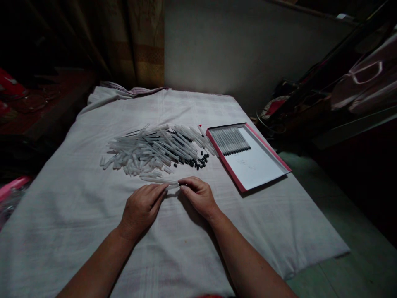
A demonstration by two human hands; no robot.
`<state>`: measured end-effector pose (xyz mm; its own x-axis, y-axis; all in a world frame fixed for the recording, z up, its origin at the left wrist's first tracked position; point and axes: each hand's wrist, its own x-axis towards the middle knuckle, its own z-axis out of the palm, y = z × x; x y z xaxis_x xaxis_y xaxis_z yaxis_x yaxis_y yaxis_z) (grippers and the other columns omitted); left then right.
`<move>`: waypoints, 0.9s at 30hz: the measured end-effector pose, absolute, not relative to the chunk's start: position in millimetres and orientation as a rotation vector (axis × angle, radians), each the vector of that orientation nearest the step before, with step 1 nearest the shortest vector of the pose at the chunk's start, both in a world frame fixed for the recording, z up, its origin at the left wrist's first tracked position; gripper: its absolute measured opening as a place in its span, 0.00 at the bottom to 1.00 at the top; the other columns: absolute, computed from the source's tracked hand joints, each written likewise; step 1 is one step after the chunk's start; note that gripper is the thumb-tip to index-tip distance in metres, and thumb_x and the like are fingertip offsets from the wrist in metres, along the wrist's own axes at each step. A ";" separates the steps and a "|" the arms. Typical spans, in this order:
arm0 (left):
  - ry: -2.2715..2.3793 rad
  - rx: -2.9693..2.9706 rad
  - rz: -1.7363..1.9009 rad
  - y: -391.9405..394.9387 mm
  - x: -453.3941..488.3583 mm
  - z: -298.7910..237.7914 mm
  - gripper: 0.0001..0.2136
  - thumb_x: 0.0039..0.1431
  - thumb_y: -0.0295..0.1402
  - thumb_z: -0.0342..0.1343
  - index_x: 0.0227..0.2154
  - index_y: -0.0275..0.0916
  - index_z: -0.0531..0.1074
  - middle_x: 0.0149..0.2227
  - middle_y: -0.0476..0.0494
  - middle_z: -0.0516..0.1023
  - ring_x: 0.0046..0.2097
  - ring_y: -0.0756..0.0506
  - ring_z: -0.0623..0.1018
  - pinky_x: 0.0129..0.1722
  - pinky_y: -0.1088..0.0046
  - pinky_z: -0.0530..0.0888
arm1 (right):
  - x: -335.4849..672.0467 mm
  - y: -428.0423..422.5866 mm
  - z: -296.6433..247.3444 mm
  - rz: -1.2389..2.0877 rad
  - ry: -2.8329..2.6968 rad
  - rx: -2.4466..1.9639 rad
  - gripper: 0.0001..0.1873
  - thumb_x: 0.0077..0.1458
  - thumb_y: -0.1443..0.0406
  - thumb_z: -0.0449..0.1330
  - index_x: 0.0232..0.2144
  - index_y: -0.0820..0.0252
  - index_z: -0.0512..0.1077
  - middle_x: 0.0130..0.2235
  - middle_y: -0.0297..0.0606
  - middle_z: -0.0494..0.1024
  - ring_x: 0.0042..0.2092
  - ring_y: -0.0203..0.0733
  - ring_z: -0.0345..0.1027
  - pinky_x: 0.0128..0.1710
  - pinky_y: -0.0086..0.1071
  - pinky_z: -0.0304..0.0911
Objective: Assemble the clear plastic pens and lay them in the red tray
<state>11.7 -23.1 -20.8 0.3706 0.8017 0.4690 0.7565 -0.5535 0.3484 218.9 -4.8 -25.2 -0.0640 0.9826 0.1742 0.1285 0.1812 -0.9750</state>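
A heap of clear plastic pen barrels (155,149) lies in the middle of a white cloth (77,207), with small black pen tips (200,160) scattered at its right end. My left hand (141,209) and my right hand (198,194) rest on the cloth just in front of the heap. Both pinch the same clear pen barrel (172,186) between their fingertips, one at each end. To the right, a shallow red-rimmed tray (263,165) holds a neat row of assembled pens (231,140) at its far end.
The cloth covers a low padded surface that ends at the right over a greenish floor (341,207). Bags and clutter (310,107) stand at the right, a curtain (136,41) and wall behind, and dark furniture at the left.
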 end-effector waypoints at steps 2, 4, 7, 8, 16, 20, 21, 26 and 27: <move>1.449 2.543 0.921 -23.1 11.3 -21.3 0.14 0.70 0.37 0.48 0.49 0.41 0.76 0.42 0.41 0.83 0.41 0.43 0.82 0.42 0.67 0.77 | 218.9 -5.0 -25.2 1.033 -1.444 -1.154 0.08 0.52 0.66 0.63 0.35 0.55 0.82 0.35 0.38 0.82 0.39 0.41 0.76 0.43 0.33 0.71; 1.456 2.540 0.921 -23.1 11.0 -22.0 0.14 0.70 0.37 0.48 0.50 0.42 0.76 0.43 0.41 0.83 0.41 0.43 0.81 0.42 0.66 0.76 | 219.1 -5.0 -24.6 1.030 -1.470 -1.166 0.08 0.53 0.67 0.63 0.35 0.55 0.82 0.36 0.38 0.83 0.40 0.41 0.76 0.43 0.33 0.71; 1.455 2.532 0.936 -23.3 11.0 -22.8 0.13 0.69 0.36 0.49 0.50 0.42 0.76 0.42 0.41 0.83 0.41 0.43 0.81 0.42 0.67 0.76 | 219.7 -4.9 -23.2 1.022 -1.503 -1.161 0.09 0.53 0.68 0.63 0.35 0.55 0.82 0.36 0.38 0.83 0.40 0.41 0.77 0.43 0.33 0.71; 1.449 2.534 0.942 -23.3 11.2 -22.7 0.13 0.69 0.36 0.50 0.50 0.42 0.76 0.42 0.42 0.83 0.41 0.43 0.81 0.42 0.67 0.77 | 219.9 -4.8 -22.8 1.017 -1.511 -1.150 0.09 0.53 0.68 0.62 0.35 0.55 0.82 0.36 0.38 0.83 0.40 0.41 0.77 0.43 0.33 0.71; 1.394 2.566 0.950 -22.9 11.4 -18.1 0.12 0.69 0.35 0.50 0.49 0.41 0.76 0.41 0.42 0.83 0.41 0.44 0.81 0.41 0.68 0.76 | 222.7 -4.4 -20.7 0.970 -1.616 -1.154 0.08 0.56 0.65 0.61 0.34 0.56 0.81 0.35 0.39 0.83 0.38 0.41 0.76 0.41 0.32 0.70; 1.365 2.572 0.928 -23.5 10.3 -18.7 0.12 0.68 0.35 0.51 0.49 0.42 0.75 0.42 0.42 0.83 0.41 0.44 0.81 0.42 0.68 0.76 | 224.5 -4.2 -19.3 0.885 -1.758 -1.215 0.13 0.60 0.62 0.57 0.27 0.58 0.78 0.28 0.38 0.79 0.32 0.39 0.73 0.36 0.30 0.67; 1.360 2.576 0.929 -23.4 10.5 -18.9 0.12 0.68 0.35 0.51 0.49 0.42 0.75 0.42 0.42 0.83 0.42 0.44 0.81 0.42 0.68 0.76 | 224.7 -4.3 -18.8 0.864 -1.790 -1.238 0.16 0.61 0.61 0.56 0.25 0.58 0.77 0.26 0.37 0.78 0.31 0.38 0.72 0.35 0.30 0.66; 1.360 2.589 0.990 -22.4 13.0 -18.3 0.11 0.68 0.33 0.51 0.48 0.40 0.75 0.41 0.42 0.83 0.41 0.44 0.81 0.41 0.69 0.76 | 225.8 -6.2 -16.3 0.938 -1.779 -1.246 0.13 0.62 0.60 0.54 0.32 0.59 0.75 0.28 0.36 0.77 0.31 0.37 0.71 0.34 0.29 0.65; 1.358 2.592 0.999 -22.2 13.3 -18.0 0.11 0.68 0.33 0.51 0.48 0.39 0.75 0.40 0.41 0.83 0.41 0.44 0.81 0.41 0.69 0.76 | 226.1 -6.7 -16.2 0.972 -1.750 -1.231 0.11 0.61 0.60 0.55 0.35 0.59 0.75 0.29 0.35 0.77 0.30 0.37 0.71 0.33 0.29 0.65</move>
